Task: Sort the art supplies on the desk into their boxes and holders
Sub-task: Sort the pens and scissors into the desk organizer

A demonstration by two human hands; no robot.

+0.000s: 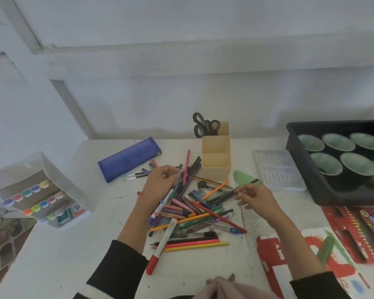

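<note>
A heap of coloured pencils, pens and markers (194, 214) lies in the middle of the white desk (78, 251). My left hand (160, 182) hovers over the heap's far left side, fingers loosely curled around the tops of a few dark pens. My right hand (255, 197) pinches one end of a dark pencil (227, 196) at the heap's right edge. Behind the heap stands a beige holder (216, 156) with black scissors (204, 126) in its back compartment. A blue pencil case (127, 158) lies at the back left.
A clear marker box (43, 190) with coloured caps stands at the left edge. A black tray (324, 186) of green-lined cups sits at the right, a clear plastic insert (276, 169) beside it. Red pencil boxes (354, 234) and a red-capped white marker (160, 249) lie near the front.
</note>
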